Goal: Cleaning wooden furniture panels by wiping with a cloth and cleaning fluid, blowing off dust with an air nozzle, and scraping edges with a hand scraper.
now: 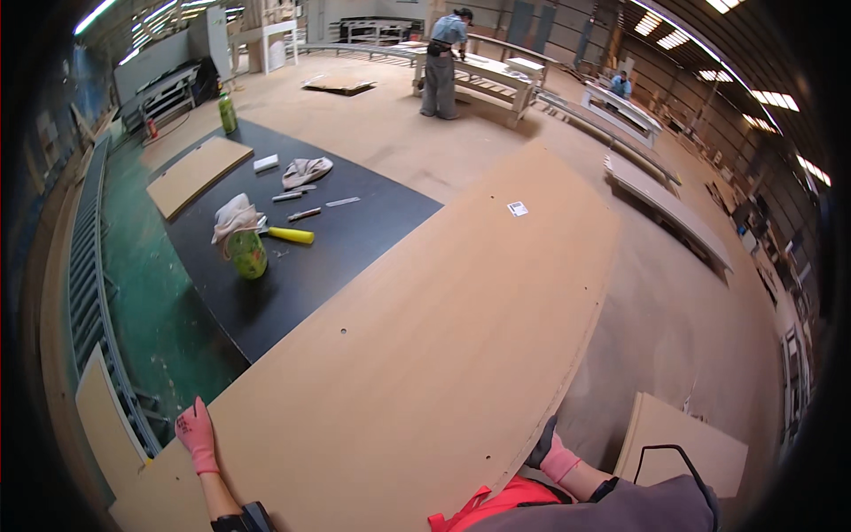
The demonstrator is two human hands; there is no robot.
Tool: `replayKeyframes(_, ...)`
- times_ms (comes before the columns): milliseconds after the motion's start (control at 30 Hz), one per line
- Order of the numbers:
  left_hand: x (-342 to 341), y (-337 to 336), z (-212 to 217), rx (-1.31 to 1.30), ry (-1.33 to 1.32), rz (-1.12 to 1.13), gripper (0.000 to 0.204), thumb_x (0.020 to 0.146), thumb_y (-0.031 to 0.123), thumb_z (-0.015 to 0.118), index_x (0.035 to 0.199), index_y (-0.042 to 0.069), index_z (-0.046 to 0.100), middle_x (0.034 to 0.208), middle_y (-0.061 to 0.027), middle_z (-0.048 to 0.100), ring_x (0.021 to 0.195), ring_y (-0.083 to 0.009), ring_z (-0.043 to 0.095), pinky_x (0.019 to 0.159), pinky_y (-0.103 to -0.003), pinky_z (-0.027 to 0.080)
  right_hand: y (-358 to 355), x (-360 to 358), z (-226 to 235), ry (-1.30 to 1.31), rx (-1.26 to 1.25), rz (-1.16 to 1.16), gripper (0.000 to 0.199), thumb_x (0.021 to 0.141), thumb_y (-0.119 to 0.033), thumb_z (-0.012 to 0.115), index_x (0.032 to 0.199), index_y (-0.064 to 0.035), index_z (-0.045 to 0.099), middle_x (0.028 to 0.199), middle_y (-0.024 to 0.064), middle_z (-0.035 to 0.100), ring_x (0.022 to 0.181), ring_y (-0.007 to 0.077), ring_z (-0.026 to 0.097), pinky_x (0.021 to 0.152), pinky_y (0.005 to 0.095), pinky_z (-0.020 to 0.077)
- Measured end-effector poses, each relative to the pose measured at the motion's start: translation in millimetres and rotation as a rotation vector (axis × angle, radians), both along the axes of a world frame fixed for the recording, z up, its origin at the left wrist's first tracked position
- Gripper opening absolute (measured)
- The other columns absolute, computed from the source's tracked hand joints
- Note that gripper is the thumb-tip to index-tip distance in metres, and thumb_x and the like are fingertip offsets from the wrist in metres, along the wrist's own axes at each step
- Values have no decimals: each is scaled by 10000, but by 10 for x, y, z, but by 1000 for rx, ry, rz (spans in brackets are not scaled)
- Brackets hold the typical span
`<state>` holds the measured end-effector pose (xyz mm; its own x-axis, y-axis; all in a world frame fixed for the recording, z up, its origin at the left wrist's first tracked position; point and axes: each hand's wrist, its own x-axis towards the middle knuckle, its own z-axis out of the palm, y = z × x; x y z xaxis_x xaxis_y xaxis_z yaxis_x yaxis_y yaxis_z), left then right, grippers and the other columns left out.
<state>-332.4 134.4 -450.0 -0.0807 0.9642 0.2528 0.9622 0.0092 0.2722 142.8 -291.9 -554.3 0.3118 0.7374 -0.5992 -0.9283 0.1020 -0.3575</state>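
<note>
A long tan wooden panel (425, 328) stretches from in front of my body toward the far right, over part of a dark tabletop. It has several small holes and a white label (517, 209) near its far end. My left hand (197, 434), in a pink glove, is closed on the panel's left edge at the near end. On the opposite edge my right hand (551, 454), in a pink glove with dark fingers, grips the panel; its fingertips are partly hidden at the edge.
The dark table (355, 235) bears a green bottle draped with a cloth (236, 218), a yellow-handled tool (289, 235), a rag (307, 170) and a smaller board (199, 176). A roller conveyor (87, 275) runs along the left. Boards (683, 443) stand at right. A co-worker (441, 66) works at a far bench.
</note>
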Motion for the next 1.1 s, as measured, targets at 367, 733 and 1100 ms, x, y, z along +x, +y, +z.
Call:
replayKeyframes(367,110,351,-449,-52,70,20,461,847,376,424,650,10,624,688,-188,597,657,-347,578,634,-412,444,464,178,264,-103,-50,116,821,733,-747,292,1312,-169,362,1315,61,416,1195,281,399,995,491,305)
replayKeyframes(733,313,615,-579,-177,105,36,493,865,399,375,672,35,646,707,-162,616,697,-321,596,657,-391,452,662,373,280,-119,-57,175,858,708,-762,302,1331,-173,329,1344,71,377,1220,299,361,1014,493,272)
replayKeyframes(1100,450,701,-777,69,318,-93,140,841,191,499,895,110,600,802,-87,593,742,-241,578,612,-357,456,428,827,28,-345,-350,203,765,825,-661,219,1293,-68,337,1174,131,511,1047,275,526,811,419,480)
